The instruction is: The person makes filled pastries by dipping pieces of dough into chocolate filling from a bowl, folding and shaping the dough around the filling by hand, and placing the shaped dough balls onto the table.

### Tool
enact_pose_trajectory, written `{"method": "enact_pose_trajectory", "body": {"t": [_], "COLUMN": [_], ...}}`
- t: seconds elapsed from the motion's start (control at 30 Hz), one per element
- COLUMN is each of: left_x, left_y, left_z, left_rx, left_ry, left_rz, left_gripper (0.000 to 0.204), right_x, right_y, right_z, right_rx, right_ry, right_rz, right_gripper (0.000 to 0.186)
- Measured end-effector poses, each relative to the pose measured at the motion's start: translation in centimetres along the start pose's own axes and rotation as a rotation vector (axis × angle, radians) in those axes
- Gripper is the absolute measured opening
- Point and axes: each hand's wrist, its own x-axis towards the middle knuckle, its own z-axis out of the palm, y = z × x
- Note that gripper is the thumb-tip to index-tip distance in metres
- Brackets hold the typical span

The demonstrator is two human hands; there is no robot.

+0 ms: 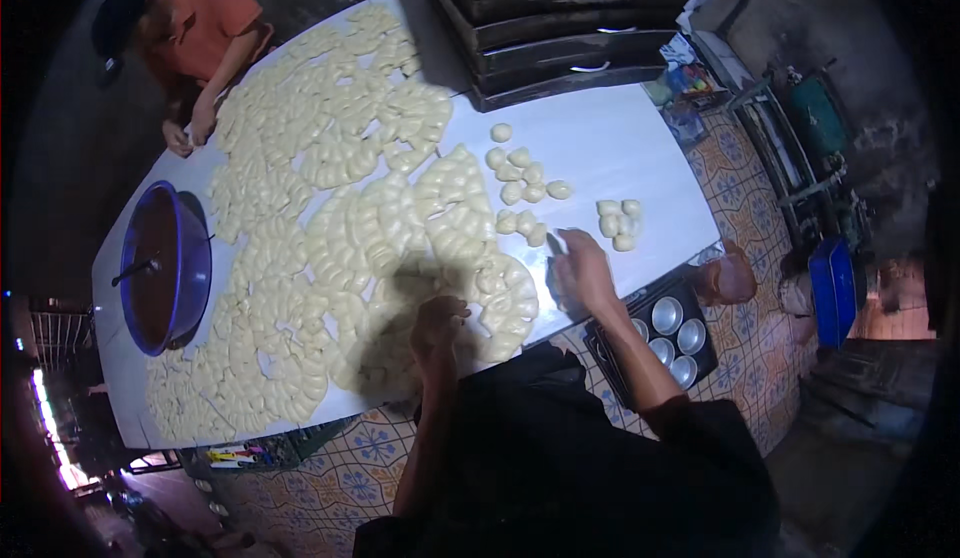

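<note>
My left hand [439, 330] is curled just over flattened, segmented pieces of pale dough [365, 223] covering much of the white table; whatever its fingers hold, if anything, is unclear. My right hand [583, 270] is at the table's right front part, with a thin, blurred greyish thing at its fingers. Just above it lie small dough balls [532, 190] in loose groups, and another group [618, 224] sits to the right.
A person in orange [208, 33] handles dough at the far left edge. A purple tub [135, 278] holds brown liquid and a utensil. Dark stacked trays [540, 43] stand at the back. Round tins [667, 315] sit below the table's right edge, near a blue crate [832, 290].
</note>
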Motion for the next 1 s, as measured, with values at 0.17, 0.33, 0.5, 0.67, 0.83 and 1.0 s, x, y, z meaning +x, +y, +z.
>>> {"method": "enact_pose_trajectory", "body": {"t": [0.17,0.33,0.5,0.67,0.83,1.0], "left_x": [-0.8,-1.3,-1.5,-1.5,-1.8,0.6], "left_y": [-1.7,3.0,4.7,3.1,6.8,6.5], "left_z": [-4.0,-6.2,-9.5,-14.7,-18.6,-23.2], "left_rx": [0.109,-0.111,-0.065,-0.148,-0.692,-1.528], "left_ry": [0.065,0.021,0.285,0.549,0.267,-0.118], "left_rz": [0.004,-0.099,0.129,0.115,-0.099,-0.033], "left_gripper": [0.010,0.034,0.033,0.023,0.026,0.079], "right_x": [2.3,1.1,0.4,1.5,2.2,3.8], "right_y": [-4.0,-17.5,-26.1,-30.0,-31.3,-32.0], "right_z": [4.2,2.9,8.7,15.0,19.0,21.0], "right_rx": [0.109,0.575,0.808,0.771,0.857,1.064], "right_ry": [-0.144,-0.273,-0.394,-0.542,-0.750,-1.254], "right_rz": [0.172,-0.053,-0.095,0.004,-0.511,0.183], "right_gripper": [0.011,0.019,0.018,0.025,0.054,0.099]}}
